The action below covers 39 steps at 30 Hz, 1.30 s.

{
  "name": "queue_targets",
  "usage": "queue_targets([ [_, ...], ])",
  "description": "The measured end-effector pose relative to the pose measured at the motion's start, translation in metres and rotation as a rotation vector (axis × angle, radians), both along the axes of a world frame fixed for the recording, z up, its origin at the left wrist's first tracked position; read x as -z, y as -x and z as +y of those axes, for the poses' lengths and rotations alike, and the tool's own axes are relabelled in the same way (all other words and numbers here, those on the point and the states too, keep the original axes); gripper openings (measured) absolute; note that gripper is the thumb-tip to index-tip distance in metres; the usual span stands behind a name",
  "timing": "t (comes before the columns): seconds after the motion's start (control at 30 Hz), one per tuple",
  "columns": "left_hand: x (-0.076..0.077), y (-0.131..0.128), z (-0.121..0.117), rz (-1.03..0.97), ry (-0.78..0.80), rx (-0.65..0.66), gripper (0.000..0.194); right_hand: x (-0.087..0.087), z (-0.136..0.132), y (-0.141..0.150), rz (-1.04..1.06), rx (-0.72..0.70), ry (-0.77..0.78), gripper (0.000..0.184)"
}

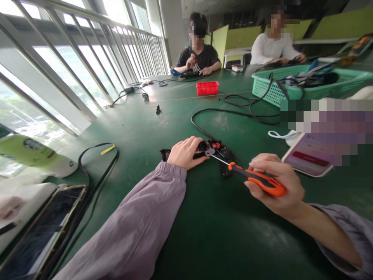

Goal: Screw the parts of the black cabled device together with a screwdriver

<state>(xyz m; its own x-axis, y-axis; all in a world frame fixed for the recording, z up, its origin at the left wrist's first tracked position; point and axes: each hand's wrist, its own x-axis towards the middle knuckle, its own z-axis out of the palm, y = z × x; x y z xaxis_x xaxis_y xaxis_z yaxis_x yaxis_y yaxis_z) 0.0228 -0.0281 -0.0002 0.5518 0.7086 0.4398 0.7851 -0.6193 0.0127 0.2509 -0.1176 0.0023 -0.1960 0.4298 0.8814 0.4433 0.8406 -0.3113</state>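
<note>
On the green table lies an opened black device [166, 154] with a long body, coloured wires and red parts showing at its right end; its kind I cannot tell. My left hand [188, 152] is wrapped over the body, holding it against the table. In my right hand [276, 181] is an orange and black screwdriver [256, 179], gripped by its handle. The shaft points left, and its tip meets a grey piece [209, 151] at the wired end. A loose black part [226, 169] sits just below the wires. A black cable runs off behind the device.
A red basket [207, 88] and a green basket [262, 87] holding tools and cables stand farther back. Phones lie left [43, 233] and right [309, 155]. A green-labelled cup [35, 153] is at left, beside a lanyard [116, 153]. Two people sit across the table.
</note>
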Motion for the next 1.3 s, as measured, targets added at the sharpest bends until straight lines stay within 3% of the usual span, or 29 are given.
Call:
queue_targets([
  [0.5,-0.0017,-0.0018,-0.0015,0.017,0.011,-0.035,0.043,-0.0005,0.0008,0.0018,0.022,0.026,0.033,0.045],
  [0.67,-0.0003,-0.0022,-0.0014,0.006,-0.001,-0.045,0.043,-0.0013,0.0015,0.0013,-0.087,0.005,-0.038,0.045],
  [0.9,0.001,-0.0016,0.0003,-0.018,0.019,-0.035,0.044,0.0029,0.0016,0.0013,0.07,0.026,0.069,0.044],
  [1.1,0.0025,-0.0008,0.001,-0.024,0.019,-0.038,0.043,0.0042,0.002,-0.0015,-0.08,0.05,-0.023,0.043],
  [1.3,0.0021,-0.0008,0.001,-0.022,0.01,-0.043,0.044,0.0028,0.0013,0.0018,0.049,0.059,0.07,0.041],
])
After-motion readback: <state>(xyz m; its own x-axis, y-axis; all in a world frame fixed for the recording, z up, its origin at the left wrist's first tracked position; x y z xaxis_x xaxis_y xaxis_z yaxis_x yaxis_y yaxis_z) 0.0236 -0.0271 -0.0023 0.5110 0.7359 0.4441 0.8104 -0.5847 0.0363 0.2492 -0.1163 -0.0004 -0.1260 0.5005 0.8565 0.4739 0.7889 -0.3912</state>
